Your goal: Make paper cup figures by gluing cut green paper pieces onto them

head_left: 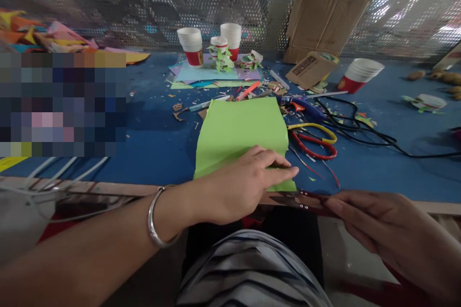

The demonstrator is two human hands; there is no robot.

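A bright green sheet of paper (245, 127) lies on the blue table, its near end at the table's front edge. My left hand (248, 175), with a silver bangle on the wrist, rests on the paper's lower part, fingers stretched toward the right. In my right hand (382, 220) is a knife (313, 201) with a dark riveted handle, gripped at its right end. The blade points left along the paper's near edge, partly hidden near my left hand; whether it touches the paper I cannot tell. Scissors (317, 141) with red and yellow handles lie just right of the paper.
White-and-red paper cups (190, 45) and small green paper turtles (221, 60) stand behind on coloured sheets. Black cable (360, 129) and paper scraps spread rightward. A cardboard box (320, 19) leans on the perforated metal screen. Another cup stack (360, 74) tilts at right.
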